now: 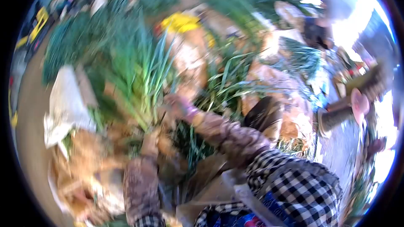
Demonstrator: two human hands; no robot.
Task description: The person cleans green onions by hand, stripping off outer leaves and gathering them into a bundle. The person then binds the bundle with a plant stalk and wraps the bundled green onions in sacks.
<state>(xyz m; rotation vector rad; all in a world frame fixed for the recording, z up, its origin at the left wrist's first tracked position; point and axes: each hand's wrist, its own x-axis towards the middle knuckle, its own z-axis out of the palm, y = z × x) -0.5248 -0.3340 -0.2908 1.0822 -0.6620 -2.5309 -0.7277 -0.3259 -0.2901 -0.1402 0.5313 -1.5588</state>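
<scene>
A bunch of long green leafy stalks [141, 71], like green onions, stands fanned out left of centre. Its pale lower ends meet my left hand [150, 142], which is closed around them at the end of a brown patterned sleeve. My right hand [180, 106] is just right of the stalks, fingers smeared by motion; whether it grips any is unclear. Dark green leaves [191, 143] lie below my right forearm.
More green bundles [69, 44] lie at the upper left, near a white sack [67, 105]. A yellow cloth or bag [181, 23] tops a brown wrapped bundle [187, 59]. Brown sheets [90, 164] spread at lower left. A spool-shaped object [336, 121] is at right.
</scene>
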